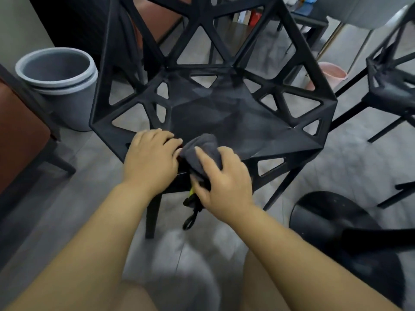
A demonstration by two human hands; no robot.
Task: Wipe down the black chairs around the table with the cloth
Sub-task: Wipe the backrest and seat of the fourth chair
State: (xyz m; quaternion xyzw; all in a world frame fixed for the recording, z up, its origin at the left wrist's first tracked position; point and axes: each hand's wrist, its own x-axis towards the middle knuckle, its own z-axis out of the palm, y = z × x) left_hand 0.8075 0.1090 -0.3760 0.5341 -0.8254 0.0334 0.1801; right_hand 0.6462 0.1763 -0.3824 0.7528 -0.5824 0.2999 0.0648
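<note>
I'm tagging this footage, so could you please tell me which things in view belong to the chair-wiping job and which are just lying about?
Job: cloth, near black chair, second black chair, right hand, left hand.
Lying about: grey bins, pink bin, black stool.
</note>
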